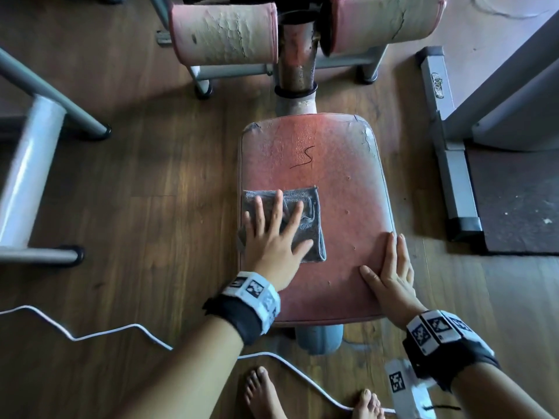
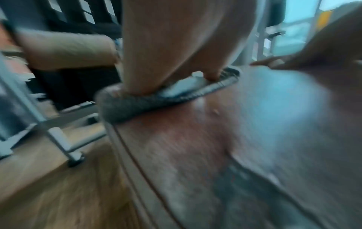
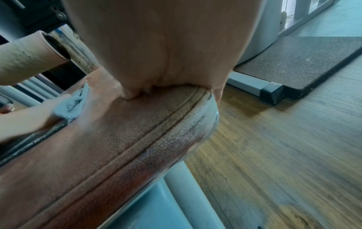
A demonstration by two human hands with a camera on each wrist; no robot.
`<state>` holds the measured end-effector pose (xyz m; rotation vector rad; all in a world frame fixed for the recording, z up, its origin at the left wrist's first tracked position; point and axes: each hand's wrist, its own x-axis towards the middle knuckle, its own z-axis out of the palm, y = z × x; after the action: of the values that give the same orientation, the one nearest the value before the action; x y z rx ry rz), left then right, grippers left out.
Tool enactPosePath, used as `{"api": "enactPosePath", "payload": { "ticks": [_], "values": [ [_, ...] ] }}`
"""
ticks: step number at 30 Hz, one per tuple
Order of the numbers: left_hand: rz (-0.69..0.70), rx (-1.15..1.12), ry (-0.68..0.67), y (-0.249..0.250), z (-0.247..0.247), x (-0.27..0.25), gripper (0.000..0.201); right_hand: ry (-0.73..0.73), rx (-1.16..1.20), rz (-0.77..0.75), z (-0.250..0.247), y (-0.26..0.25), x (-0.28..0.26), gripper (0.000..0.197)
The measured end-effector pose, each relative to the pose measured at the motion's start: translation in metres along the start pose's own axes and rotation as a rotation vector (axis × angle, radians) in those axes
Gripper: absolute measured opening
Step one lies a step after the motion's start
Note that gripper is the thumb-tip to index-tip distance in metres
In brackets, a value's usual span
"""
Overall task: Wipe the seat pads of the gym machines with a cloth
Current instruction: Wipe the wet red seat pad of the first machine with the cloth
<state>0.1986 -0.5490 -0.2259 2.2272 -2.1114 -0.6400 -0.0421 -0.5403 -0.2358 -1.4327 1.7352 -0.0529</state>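
Note:
A worn red seat pad (image 1: pixel 338 176) fills the middle of the head view, with a dark thread lying on its far half. A folded grey cloth (image 1: pixel 305 225) lies on the pad's near left part. My left hand (image 1: pixel 272 237) presses flat on the cloth with fingers spread and straight. The left wrist view is blurred and shows the cloth (image 2: pixel 137 105) under my palm at the pad's left edge (image 2: pixel 176 155). My right hand (image 1: pixel 393 267) rests flat on the pad's right edge, fingers straight; the right wrist view shows the pad's seam (image 3: pixel 156 124).
Two cracked pink roller pads (image 1: pixel 223 31) stand beyond the seat on a metal post (image 1: pixel 298 62). Grey machine frames stand at left (image 1: pixel 27 182) and right (image 1: pixel 453 164). A black rubber mat (image 1: pixel 520 201) lies at right. A white cable (image 1: pixel 99 334) crosses the wooden floor near my bare feet.

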Motion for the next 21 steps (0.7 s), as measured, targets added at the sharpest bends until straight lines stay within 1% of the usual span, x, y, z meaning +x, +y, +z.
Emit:
{"api": "enactPosePath", "payload": {
  "ticks": [2, 5, 7, 15, 19, 21],
  "values": [
    [-0.008, 0.105, 0.016, 0.007, 0.01, 0.0, 0.071, -0.002, 0.004, -0.005, 0.0, 0.0, 0.0, 0.088],
    [0.062, 0.144, 0.068, 0.006, 0.014, 0.003, 0.068, -0.005, 0.004, -0.012, 0.0, 0.002, 0.001, 0.088],
    [0.091, 0.162, 0.06, 0.001, 0.012, 0.01, 0.067, 0.0, 0.005, -0.018, 0.001, 0.002, 0.001, 0.088],
    [0.049, 0.146, 0.025, -0.003, -0.004, 0.055, 0.07, 0.018, 0.002, -0.03, 0.0, 0.001, 0.0, 0.087],
    [0.057, 0.126, 0.018, -0.005, -0.008, 0.06, 0.069, -0.015, 0.023, -0.017, -0.002, -0.001, -0.002, 0.088],
    [0.064, 0.119, 0.019, -0.006, -0.009, 0.06, 0.069, 0.002, 0.083, -0.049, -0.005, -0.003, -0.003, 0.088]
  ]
}}
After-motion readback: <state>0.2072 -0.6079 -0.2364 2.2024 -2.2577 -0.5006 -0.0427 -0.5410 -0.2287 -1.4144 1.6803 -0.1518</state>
